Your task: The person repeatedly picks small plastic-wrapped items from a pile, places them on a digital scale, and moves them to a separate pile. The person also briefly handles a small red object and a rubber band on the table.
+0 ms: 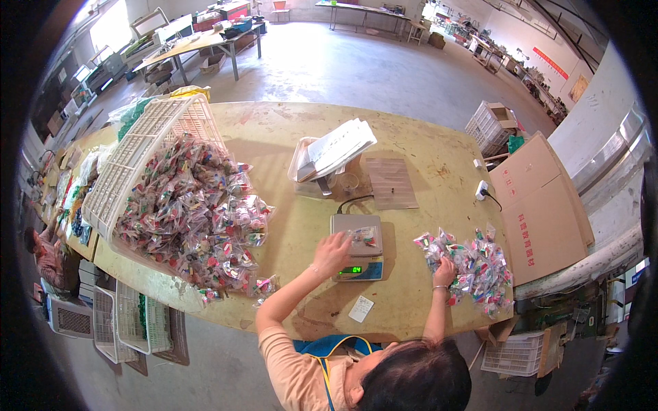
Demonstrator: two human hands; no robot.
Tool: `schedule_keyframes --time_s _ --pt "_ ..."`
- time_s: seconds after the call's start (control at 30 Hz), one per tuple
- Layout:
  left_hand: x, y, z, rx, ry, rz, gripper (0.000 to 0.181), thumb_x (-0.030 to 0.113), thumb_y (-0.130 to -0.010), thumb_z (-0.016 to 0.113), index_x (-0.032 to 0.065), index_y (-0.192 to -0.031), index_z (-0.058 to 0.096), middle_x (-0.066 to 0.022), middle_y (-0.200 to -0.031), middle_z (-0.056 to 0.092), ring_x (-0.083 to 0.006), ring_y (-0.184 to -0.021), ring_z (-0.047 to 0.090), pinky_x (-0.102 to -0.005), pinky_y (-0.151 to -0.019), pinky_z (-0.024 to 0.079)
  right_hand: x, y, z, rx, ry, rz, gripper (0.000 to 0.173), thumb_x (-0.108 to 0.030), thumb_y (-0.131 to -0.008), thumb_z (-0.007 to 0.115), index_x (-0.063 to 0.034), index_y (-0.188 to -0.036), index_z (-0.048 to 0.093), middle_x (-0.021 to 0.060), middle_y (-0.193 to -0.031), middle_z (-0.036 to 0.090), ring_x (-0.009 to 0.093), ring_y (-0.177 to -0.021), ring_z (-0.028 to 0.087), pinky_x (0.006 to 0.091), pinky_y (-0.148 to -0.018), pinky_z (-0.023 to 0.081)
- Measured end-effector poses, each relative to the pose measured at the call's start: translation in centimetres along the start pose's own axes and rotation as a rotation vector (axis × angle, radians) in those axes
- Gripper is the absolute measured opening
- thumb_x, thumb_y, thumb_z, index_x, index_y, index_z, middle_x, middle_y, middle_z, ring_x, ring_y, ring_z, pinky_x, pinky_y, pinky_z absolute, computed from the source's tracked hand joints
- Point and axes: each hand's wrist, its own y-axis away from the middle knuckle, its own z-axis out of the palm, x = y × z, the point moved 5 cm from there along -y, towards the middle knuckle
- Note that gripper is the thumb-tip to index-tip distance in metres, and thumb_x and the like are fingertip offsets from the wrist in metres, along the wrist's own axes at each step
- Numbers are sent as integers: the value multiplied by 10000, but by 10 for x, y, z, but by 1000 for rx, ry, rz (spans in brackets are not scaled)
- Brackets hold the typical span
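My left hand (333,253) reaches over the pan of a digital scale (355,222), its fingertips at the left edge of a small clear plastic bag (364,237) of colourful parts lying on the pan. Whether the fingers grip the bag is unclear. Green digits glow on the scale's front. My right hand (444,272) rests at the left side of a pile of similar bags (480,267); its fingertips are partly lost among them, so a hold cannot be made out. At the left, a much larger heap of filled bags (190,216) spills from a tipped white plastic crate (131,149).
Behind the scale stand a plastic bin (300,159) with papers (342,146) and a flat brown sheet (393,184). A small written card (361,309) lies in front. Cardboard (540,216) leans at the right edge, near a plugged cable. Another person (49,259) is at far left.
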Motion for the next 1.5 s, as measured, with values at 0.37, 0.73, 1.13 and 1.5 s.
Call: schedule_keyframes --time_s 0.37,0.73,1.13,1.5 --pt "-89 247 -95 -55 -3 -532 965 450 -682 919 111 -1490 513 -244 -1554 422 -446 -1439 399 -571 -1172 337 -59 -30 -13 297 -300 -149 383 -77 -907 650 -38 -1287 647 178 -1348 655 382 -1279 595 507 -1088 453" --pt "-77 274 -74 -59 -49 -642 1107 447 -684 910 130 -1596 368 -263 -1587 377 -462 -1471 348 -573 -1192 323 -336 -69 0 -391 -348 -565 584 -320 -861 745 -203 -1416 610 123 -1538 506 359 -1448 426 558 -1195 301" --pt "-121 217 -33 155 31 -534 305 163 -747 804 106 -1034 718 -95 -1010 683 -316 -904 695 -441 -736 574 -179 -78 23 -69 -170 -378 329 -68 -903 613 -142 -1205 723 83 -1197 703 298 -1075 668 449 -930 535" --pt "-47 30 -29 224 141 -241 173 263 -826 785 131 -879 687 -77 -864 665 -306 -795 698 -431 -641 582 -26 -31 -6 -196 16 48 622 -406 -927 692 -112 -1461 569 187 -1520 522 392 -1392 474 503 -1173 361"
